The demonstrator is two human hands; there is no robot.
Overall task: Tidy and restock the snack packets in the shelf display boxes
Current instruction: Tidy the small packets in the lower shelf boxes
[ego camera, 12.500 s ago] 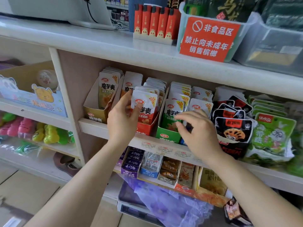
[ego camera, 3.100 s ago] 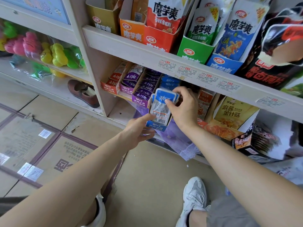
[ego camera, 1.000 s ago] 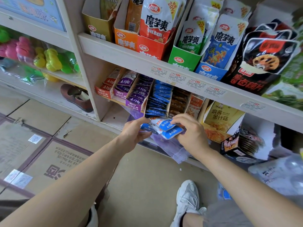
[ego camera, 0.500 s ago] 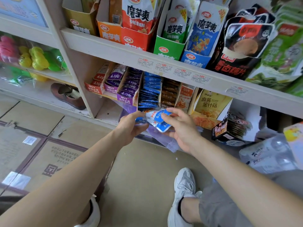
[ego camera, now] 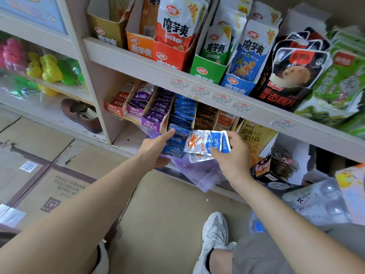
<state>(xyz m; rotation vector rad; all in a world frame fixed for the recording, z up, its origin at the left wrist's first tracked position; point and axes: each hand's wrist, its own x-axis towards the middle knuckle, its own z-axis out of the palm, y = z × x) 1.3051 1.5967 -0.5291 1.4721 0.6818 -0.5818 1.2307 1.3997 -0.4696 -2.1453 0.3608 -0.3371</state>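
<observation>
A blue display box (ego camera: 173,152) stands on the low shelf, packed with a row of small blue snack packets (ego camera: 184,109). My left hand (ego camera: 155,148) grips the box's front end, one digit lying on top of the front packets and the others under the box. Just right of it, my right hand (ego camera: 235,158) pinches a small bunch of blue-and-white packets (ego camera: 207,142), held flat over the box's front right corner.
Purple boxes (ego camera: 152,123) and a red box (ego camera: 115,106) flank the blue one on the left, brown packets (ego camera: 206,117) and a yellow box (ego camera: 254,135) on the right. Taller packet boxes fill the upper shelf (ego camera: 217,95). A purple bag (ego camera: 199,173) hangs below. Flattened cardboard (ego camera: 49,184) covers the floor.
Since half a second ago my right hand has lifted the bunch of packets slightly and spread it flatter above the box front. My left hand stays on the box.
</observation>
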